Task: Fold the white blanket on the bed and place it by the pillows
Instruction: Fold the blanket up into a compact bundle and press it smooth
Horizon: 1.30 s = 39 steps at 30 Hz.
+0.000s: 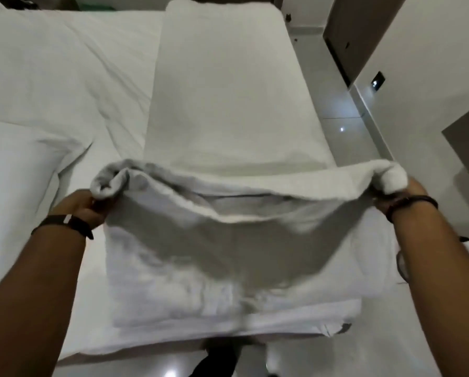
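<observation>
The white blanket (228, 104) already lay on the bed (64, 91) as a long folded strip. The left hand (82, 205) and right hand (403, 191), well apart, each gripped a near corner, lifted for a further fold. Carrying it to the pillows (18, 172) was not yet done.

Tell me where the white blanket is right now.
In the head view, the thick white blanket lies as a long strip along the bed's right side; its near end is lifted, gripped by the left hand and right hand.
</observation>
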{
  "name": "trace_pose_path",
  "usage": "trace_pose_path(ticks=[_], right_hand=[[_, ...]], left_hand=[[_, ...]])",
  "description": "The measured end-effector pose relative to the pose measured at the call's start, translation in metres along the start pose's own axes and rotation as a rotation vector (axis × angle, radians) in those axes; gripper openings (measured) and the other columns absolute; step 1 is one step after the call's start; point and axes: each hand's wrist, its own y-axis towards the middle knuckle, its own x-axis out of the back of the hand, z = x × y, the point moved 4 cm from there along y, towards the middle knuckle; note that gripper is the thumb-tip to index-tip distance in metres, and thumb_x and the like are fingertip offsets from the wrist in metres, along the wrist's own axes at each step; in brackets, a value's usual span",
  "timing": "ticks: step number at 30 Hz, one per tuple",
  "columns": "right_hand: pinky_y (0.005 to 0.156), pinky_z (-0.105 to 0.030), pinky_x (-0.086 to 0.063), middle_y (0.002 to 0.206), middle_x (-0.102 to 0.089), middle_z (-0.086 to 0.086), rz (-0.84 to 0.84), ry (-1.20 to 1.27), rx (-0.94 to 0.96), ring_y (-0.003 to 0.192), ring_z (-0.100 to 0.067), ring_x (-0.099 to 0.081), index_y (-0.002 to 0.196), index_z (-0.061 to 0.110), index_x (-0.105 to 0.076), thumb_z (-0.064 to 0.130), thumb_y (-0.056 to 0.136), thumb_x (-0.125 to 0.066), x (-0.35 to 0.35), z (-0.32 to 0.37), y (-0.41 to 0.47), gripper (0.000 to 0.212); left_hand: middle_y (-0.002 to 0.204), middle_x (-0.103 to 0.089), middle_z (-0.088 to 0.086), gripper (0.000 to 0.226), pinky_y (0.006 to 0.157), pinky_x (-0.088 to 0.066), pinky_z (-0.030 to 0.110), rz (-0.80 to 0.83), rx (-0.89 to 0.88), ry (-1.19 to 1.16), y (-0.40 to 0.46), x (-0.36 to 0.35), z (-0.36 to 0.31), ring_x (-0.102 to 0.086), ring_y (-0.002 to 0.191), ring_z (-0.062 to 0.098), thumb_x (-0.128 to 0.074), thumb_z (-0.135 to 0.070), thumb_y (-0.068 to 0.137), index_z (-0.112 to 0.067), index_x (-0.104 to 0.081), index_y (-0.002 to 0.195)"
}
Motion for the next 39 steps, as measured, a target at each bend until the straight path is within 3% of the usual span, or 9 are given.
trace_pose_path(ticks=[4, 7, 13, 16, 21, 27, 32, 35, 39], right_hand=[[0.072, -0.031, -0.051, 0.095, -0.061, -0.004, -0.015, -0.055, 0.108, 0.078, -0.020, -0.061, 0.111, 0.016, -0.054, 0.024, 0.099, -0.043, -0.051, -0.021, 0.042, 0.018], [0.104, -0.038, -0.038, 0.141, -0.049, -0.013, 0.106, -0.883, 0.417, 0.120, -0.026, -0.051, 0.145, 0.020, -0.037, 0.025, 0.085, -0.061, -0.087, -0.060, 0.083, 0.064], [0.113, -0.058, -0.017, 0.157, -0.026, 0.002, 0.304, -2.071, 0.724, 0.147, -0.026, -0.017, 0.151, 0.032, -0.021, 0.022, 0.093, -0.044, -0.130, -0.119, 0.135, 0.063], [0.103, -0.055, -0.030, 0.114, -0.063, -0.005, 0.194, -2.149, 0.869, 0.113, -0.029, -0.055, 0.112, 0.024, -0.061, 0.041, 0.089, -0.045, -0.128, -0.100, 0.153, 0.032], [0.080, -0.044, -0.046, 0.083, -0.069, -0.013, 0.173, -2.128, 0.917, 0.081, -0.033, -0.066, 0.085, 0.016, -0.061, 0.064, 0.094, -0.021, -0.099, -0.056, 0.161, 0.063], [0.081, -0.049, -0.041, 0.091, -0.064, -0.022, 0.046, -1.915, 1.287, 0.089, -0.043, -0.058, 0.089, 0.008, -0.065, 0.064, 0.091, -0.040, -0.181, -0.031, 0.181, 0.062], [0.102, -0.055, -0.028, 0.111, -0.064, -0.010, 0.292, -2.057, 1.133, 0.113, -0.032, -0.053, 0.106, 0.022, -0.061, 0.085, 0.078, -0.033, -0.168, -0.093, 0.194, 0.074], [0.082, -0.050, -0.040, 0.072, -0.067, -0.020, 0.197, -2.054, 1.238, 0.073, -0.038, -0.063, 0.076, 0.011, -0.059, 0.079, 0.082, -0.029, -0.160, -0.083, 0.197, 0.074], [0.091, -0.057, -0.035, 0.084, -0.062, -0.027, 0.013, -2.068, 1.281, 0.090, -0.042, -0.055, 0.085, 0.004, -0.061, 0.063, 0.088, -0.039, -0.174, -0.057, 0.213, 0.063]], left_hand=[[0.117, -0.064, 0.012, 0.091, 0.086, -0.051, 0.041, 0.061, 0.277, 0.030, 0.044, -0.048, -0.004, -0.065, 0.095, 0.027, -0.078, -0.051, 0.064, -0.016, -0.045, 0.141], [0.144, -0.050, 0.019, 0.070, 0.108, -0.035, 0.041, 0.094, -0.093, 0.452, 0.037, -0.117, -0.051, -0.051, 0.128, 0.036, -0.069, -0.016, 0.083, -0.011, -0.040, 0.147], [0.154, -0.040, 0.006, 0.082, 0.115, -0.027, 0.045, 0.505, -0.491, 1.210, 0.070, -0.217, -0.056, -0.028, 0.145, 0.030, -0.054, -0.071, 0.081, -0.025, -0.039, 0.147], [0.110, -0.065, 0.008, 0.089, 0.094, -0.042, 0.038, 0.439, -0.634, 1.262, 0.085, -0.225, -0.058, -0.058, 0.107, 0.029, -0.024, -0.093, 0.070, -0.023, -0.069, 0.101], [0.075, -0.066, 0.007, 0.082, 0.062, -0.037, 0.032, 0.295, -0.761, 1.250, 0.091, -0.204, -0.054, -0.064, 0.073, 0.031, -0.012, -0.091, 0.073, -0.022, -0.055, 0.065], [0.081, -0.059, 0.006, 0.069, 0.077, -0.043, 0.039, 0.270, -0.398, 1.217, 0.136, -0.192, -0.055, -0.055, 0.080, 0.029, -0.031, -0.086, 0.079, -0.020, -0.050, 0.074], [0.089, -0.064, 0.017, 0.076, 0.073, -0.048, 0.042, 0.172, -0.632, 1.138, 0.118, -0.200, -0.043, -0.062, 0.084, 0.037, -0.021, -0.081, 0.083, -0.015, -0.058, 0.078], [0.079, -0.065, 0.016, 0.066, 0.063, -0.042, 0.037, 0.162, -0.632, 1.140, 0.116, -0.197, -0.048, -0.064, 0.074, 0.036, -0.022, -0.077, 0.086, -0.017, -0.045, 0.077], [0.091, -0.067, 0.021, 0.057, 0.071, -0.036, 0.041, 0.113, -0.624, 1.191, 0.145, -0.208, -0.071, -0.064, 0.087, 0.040, -0.030, -0.072, 0.091, -0.016, -0.045, 0.088]])
